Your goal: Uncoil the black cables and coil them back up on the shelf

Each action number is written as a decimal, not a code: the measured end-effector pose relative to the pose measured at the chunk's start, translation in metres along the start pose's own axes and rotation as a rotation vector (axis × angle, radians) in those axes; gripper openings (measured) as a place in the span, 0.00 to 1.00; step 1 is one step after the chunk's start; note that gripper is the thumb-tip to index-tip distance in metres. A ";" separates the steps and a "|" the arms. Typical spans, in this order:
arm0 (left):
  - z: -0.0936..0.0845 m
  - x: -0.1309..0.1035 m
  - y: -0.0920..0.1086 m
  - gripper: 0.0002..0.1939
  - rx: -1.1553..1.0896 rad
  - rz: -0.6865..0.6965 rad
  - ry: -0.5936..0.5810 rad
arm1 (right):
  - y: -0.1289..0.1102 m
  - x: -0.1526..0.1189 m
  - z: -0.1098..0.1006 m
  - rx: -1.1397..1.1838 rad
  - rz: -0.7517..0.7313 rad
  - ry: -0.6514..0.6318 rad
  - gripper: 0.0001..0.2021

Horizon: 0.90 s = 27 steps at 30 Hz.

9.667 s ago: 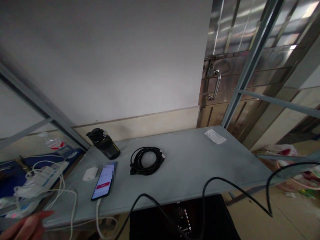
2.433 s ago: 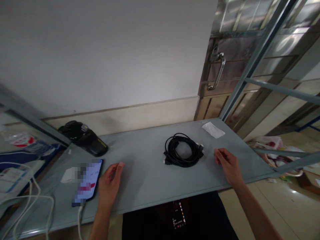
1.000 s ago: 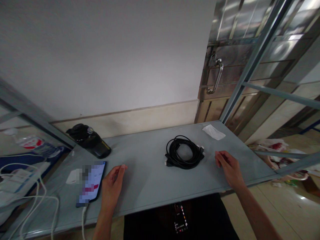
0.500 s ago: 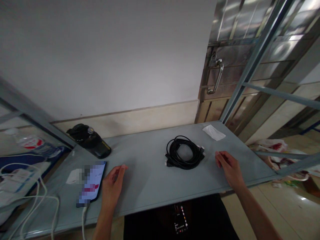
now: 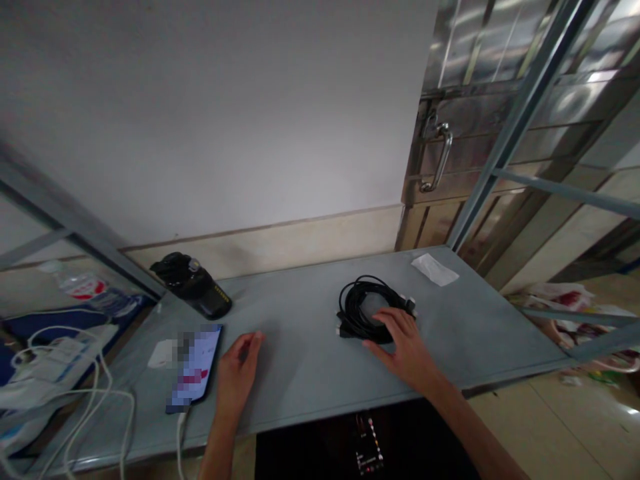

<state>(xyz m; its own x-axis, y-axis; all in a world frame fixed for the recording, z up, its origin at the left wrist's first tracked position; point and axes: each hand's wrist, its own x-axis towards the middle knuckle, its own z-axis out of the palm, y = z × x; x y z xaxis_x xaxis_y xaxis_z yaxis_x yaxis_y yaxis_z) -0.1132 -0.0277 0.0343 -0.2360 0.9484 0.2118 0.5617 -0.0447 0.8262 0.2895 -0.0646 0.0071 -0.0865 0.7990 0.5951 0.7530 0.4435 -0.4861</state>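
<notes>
A coiled black cable (image 5: 354, 310) with several light-tipped plugs lies on the grey table (image 5: 300, 360). My right hand (image 5: 400, 343) is over the coil's lower right part, thumb and fingers spread apart; whether the fingertips touch the cable cannot be made out. To the left, my left hand (image 5: 240, 373) hovers near the table with fingers curled and the thumb close to the index finger. Nothing shows in its grip. Beside it lies a phone (image 5: 200, 367) with a lit screen and a white cable plugged in.
A black bottle (image 5: 195, 287) stands at the back left. White paper (image 5: 434, 269) lies at the back right. Metal frame posts rise at both table ends. White cables (image 5: 95, 393) and a plastic bottle (image 5: 95, 291) are on the left. Another lit phone screen (image 5: 369, 443) shows below the table edge.
My right hand has moved left, from beside the coil to over it, and its fingers have spread. My left hand keeps its pose. The whole view has shifted slightly.
</notes>
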 end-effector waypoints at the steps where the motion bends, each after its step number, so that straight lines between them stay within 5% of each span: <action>1: 0.000 0.000 0.000 0.30 0.003 0.008 -0.002 | -0.004 0.003 0.009 -0.044 -0.023 -0.053 0.19; 7: 0.000 -0.002 -0.002 0.29 -0.009 0.000 -0.001 | 0.009 0.011 0.032 -0.198 -0.062 -0.155 0.16; 18: 0.002 -0.001 -0.008 0.27 -0.050 0.000 -0.001 | 0.083 0.010 -0.011 -0.227 0.098 -0.067 0.32; 27: 0.001 0.001 -0.010 0.28 -0.044 0.015 -0.011 | 0.076 0.033 -0.036 0.147 0.382 0.110 0.34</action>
<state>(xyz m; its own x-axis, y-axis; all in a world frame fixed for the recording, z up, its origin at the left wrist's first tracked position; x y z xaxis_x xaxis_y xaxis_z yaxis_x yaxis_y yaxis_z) -0.1180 -0.0258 0.0254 -0.2185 0.9510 0.2189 0.5293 -0.0729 0.8453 0.3674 -0.0185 0.0125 0.2569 0.8728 0.4150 0.6156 0.1833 -0.7665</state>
